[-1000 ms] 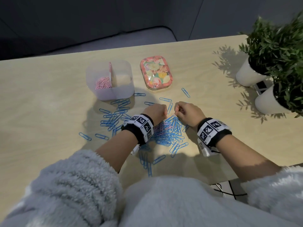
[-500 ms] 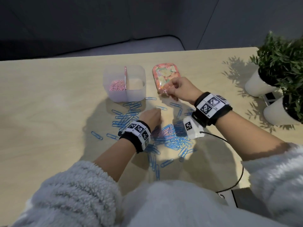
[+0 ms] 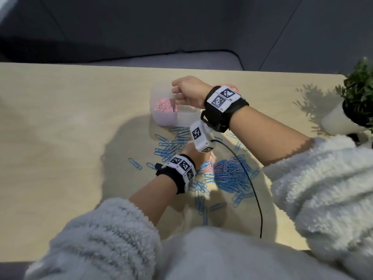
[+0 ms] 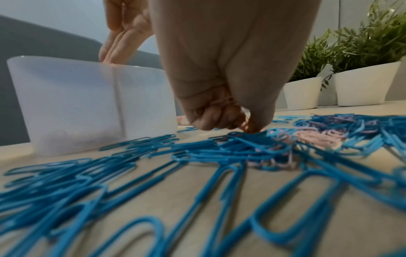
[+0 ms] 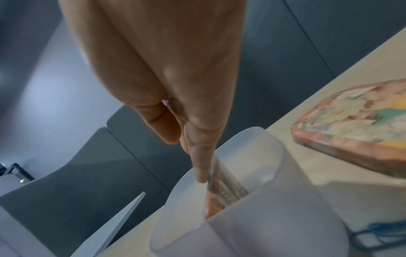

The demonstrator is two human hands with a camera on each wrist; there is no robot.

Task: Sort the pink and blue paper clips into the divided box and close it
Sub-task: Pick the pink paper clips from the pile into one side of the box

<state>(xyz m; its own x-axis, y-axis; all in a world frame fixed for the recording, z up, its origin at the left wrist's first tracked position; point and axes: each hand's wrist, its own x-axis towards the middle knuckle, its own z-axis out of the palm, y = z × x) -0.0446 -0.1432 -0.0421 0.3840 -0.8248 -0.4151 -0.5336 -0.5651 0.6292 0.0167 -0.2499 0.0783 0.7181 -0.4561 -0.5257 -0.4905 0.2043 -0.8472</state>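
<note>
A person sorts clips at a pale table: the right hand [image 3: 186, 93] hangs over the box [image 3: 161, 120] near the far edge, fingers [image 5: 198, 161] straight and pressed together, tips dipping beside the divider [image 5: 219, 187]; whether a clip is between them, cannot tell. The left hand [image 4: 222, 111] is curled down into the mixed pile at the table's middle, fingertips pinching at what looks like a pink clip (the grip itself is blurred).

Pink clips [image 3: 165, 107] fill the box's left half; the right half looks bare. Blue clips [image 3: 232, 178] lie loose in front of the box and toward the near edge, w/ a few pink ones [image 4: 316, 139] tangled among them.

Handling, as a judgement: clips are light, stiff wire w/ a slick coat, prone to hook together; best nipped at a loop end, one at a time, or scooped in bunches.

Count: one box, one lid [image 5: 356, 139] lying at its right, two potted plants [image 4: 340, 69] at the right edge; blue clips run to dozens, too many to count; loose pink ones approx. a handful.
</note>
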